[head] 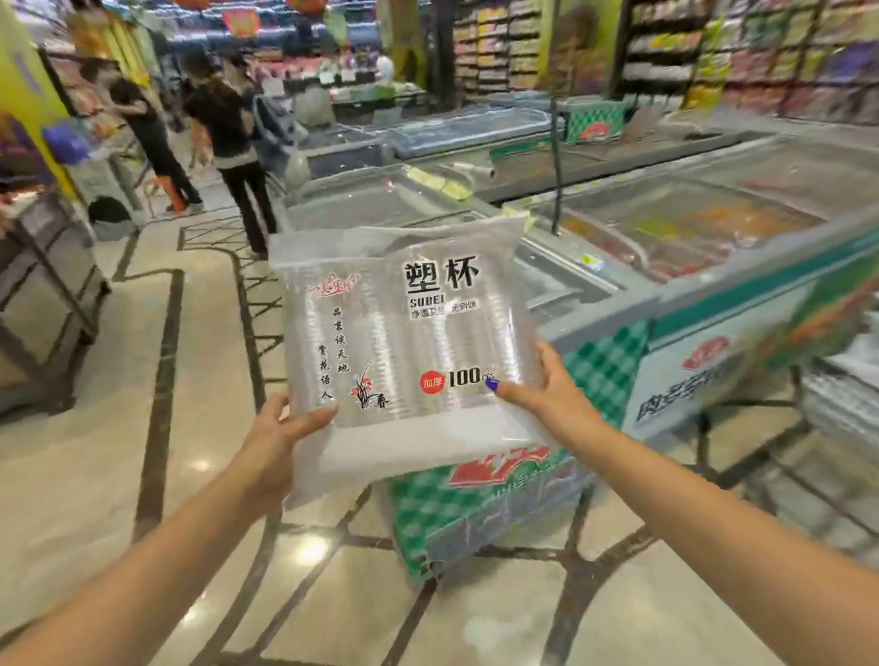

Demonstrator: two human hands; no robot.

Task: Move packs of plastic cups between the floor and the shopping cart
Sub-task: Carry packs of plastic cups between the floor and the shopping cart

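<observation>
Both hands (pixel 287 426) (pixel 552 391) grip a flat, crinkly clear-plastic cup pack (pixel 406 341).

Single head-worn view faced forward and down, close over both outstretched arms, toward the shop floor (pixel 113 416).

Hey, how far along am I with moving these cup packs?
In hand: one pack of cups, gripped at its lower corners by your left hand and right hand, held above the floor. Done: nothing I can confirm. Left: setting it down; the cart isn't clearly visible.
</observation>
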